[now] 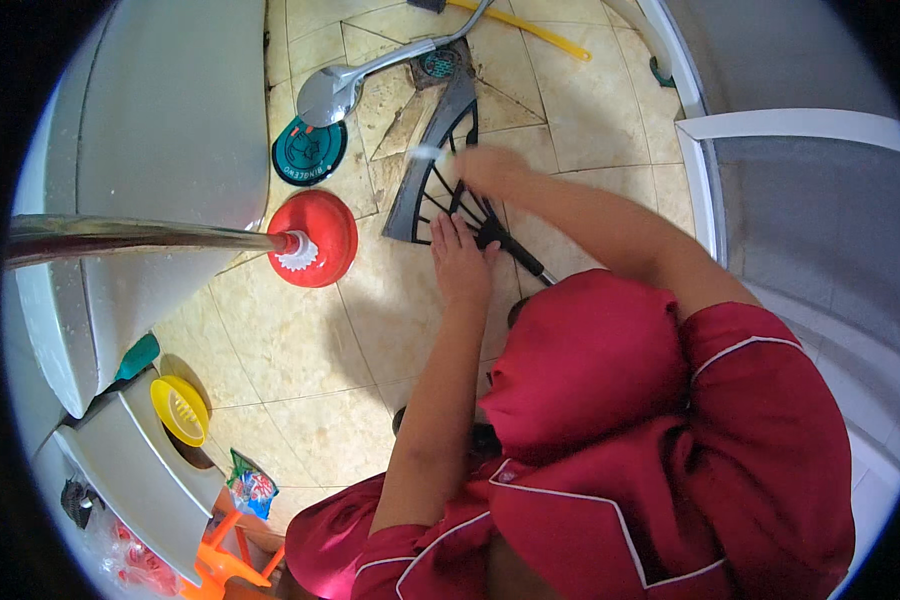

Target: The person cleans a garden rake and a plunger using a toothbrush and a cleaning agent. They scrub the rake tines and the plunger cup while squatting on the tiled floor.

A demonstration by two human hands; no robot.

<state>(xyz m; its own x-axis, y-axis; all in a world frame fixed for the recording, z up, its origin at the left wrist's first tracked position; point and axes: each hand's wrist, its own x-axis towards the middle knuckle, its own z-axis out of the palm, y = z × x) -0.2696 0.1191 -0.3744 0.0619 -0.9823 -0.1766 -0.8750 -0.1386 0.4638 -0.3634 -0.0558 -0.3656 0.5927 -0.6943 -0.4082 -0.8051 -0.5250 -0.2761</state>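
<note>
A fan-shaped floor squeegee head [439,154], with a grey blade and black ribs, lies on the tiles. Its pole runs toward my lap. My left hand [461,259] grips the black frame near the hub, fingers extended over its edge and thumb beside the socket. Farther along the ribs, my right hand [489,174] is closed and blurred by motion. From it a slim white thing [426,152] sticks out over the blade; blur hides what it is. The blade's far end lies at a dirty square floor drain [439,64].
A red plunger [313,238] stands left, near a green disc [309,151] and a chrome shower head [330,96]. A yellow handle [540,34] lies beyond. The white fixture [172,112] borders the left; a white-framed panel [795,124] the right. A yellow dish [180,410] sits lower left.
</note>
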